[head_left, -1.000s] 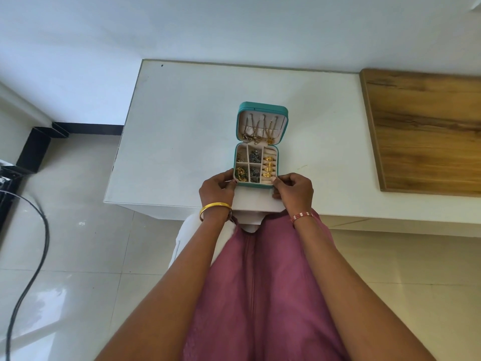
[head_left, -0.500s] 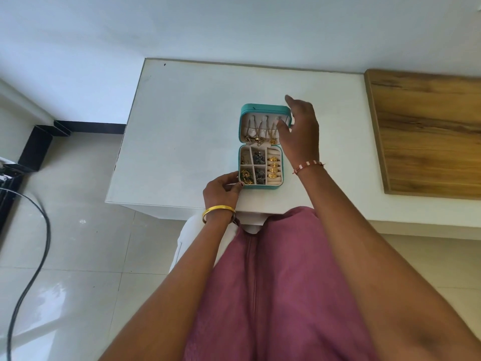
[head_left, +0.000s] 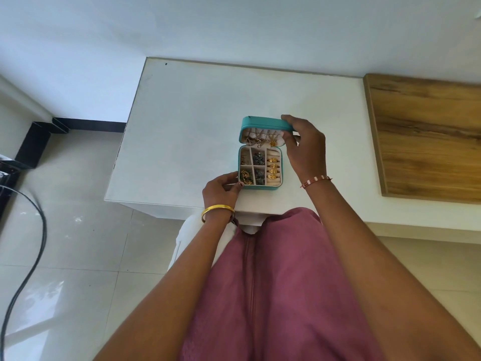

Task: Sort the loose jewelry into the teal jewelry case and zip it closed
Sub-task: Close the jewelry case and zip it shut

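- A person in a mauve-pink garment (head_left: 273, 295) is standing or sitting over the near edge of a matte white rectangular table (head_left: 195, 113), both bare forearms reaching forward.
- The left hand (head_left: 221, 190), a plain gold bangle (head_left: 217, 211) on its wrist, is pressing curled fingertips against the near left corner of the small square teal jewelry case (head_left: 260, 188), bracing the base and gripping nothing else.
- The case is sitting near the table's front edge, its tray open: gold rings (head_left: 273, 169) are lining the cushioned right column, and dark bead pieces (head_left: 257, 158) are filling the small square cells to the left.
- The right hand (head_left: 304, 149), a red-and-white thread bracelet (head_left: 315, 181) at its wrist, is pinching the right corner of the raised teal lid (head_left: 263, 123), fingers over the top edge and thumb on the inside, beside the hanging gold chains (head_left: 260, 139).
- The case is likely weighing little and sliding easily on the smooth top, so the bracing hand looks needed; the padded shell should be giving slightly, and the lid's outer edge is the sensible hold, clear of chains that could snag in the seam.
- No loose jewelry is showing on the table, so sorting is probably finishing; the zip pull cannot be made out.
- Beyond the right side is lying a wood-grain panel (head_left: 429, 139); a pale wall is standing behind, glossy light floor tiles (head_left: 78, 256) and a black cable (head_left: 28, 256) to the left.
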Demonstrator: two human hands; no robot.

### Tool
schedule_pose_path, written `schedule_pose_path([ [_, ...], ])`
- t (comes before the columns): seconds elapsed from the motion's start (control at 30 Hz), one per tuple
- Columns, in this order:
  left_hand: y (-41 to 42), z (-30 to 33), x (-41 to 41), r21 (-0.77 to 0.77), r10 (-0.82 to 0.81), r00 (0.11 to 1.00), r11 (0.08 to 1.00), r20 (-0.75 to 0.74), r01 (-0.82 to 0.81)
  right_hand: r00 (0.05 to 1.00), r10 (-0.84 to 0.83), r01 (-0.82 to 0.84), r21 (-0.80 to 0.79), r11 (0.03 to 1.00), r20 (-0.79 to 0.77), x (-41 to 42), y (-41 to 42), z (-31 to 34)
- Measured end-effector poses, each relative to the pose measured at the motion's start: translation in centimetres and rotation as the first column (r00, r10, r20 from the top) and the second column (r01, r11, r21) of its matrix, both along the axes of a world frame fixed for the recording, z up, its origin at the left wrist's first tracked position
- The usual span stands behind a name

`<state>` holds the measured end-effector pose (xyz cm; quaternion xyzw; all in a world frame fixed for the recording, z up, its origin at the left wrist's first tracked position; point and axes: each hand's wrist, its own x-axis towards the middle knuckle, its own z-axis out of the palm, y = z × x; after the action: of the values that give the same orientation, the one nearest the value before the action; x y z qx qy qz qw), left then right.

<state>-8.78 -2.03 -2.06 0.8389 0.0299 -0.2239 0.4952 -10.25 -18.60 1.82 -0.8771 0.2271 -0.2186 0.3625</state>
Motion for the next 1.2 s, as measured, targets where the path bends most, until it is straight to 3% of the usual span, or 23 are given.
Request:
schedule_pose_path([
  [0.27,0.1,-0.4,0.1,-0.034,0.019,1.0,0.999,-0.011,-0.02,0.996,0.079,-0.076,-0.056,0.996,0.052,-2.9,1.1,-1.1],
  [0.63,0.3,-1.7,0.5,-0.097,0.061,0.997,0.993,-0.048,-0.066,0.99,0.137,-0.129,-0.385,0.914,-0.005,-6.0,2.7,-5.8],
  [1.03,0.2,-3.1,1.2,-0.236,0.137,0.976,0.956,-0.171,-0.175,0.986,0.108,-0.144,-0.325,0.935,-0.127,-5.7,3.0,-5.0],
  [1.2,-0.1,-3.1,2.3,-0.265,0.127,0.98,0.95,-0.151,-0.164,0.985,0.058,-0.106,-0.308,0.945,-0.162,-4.8,3.2,-4.0],
])
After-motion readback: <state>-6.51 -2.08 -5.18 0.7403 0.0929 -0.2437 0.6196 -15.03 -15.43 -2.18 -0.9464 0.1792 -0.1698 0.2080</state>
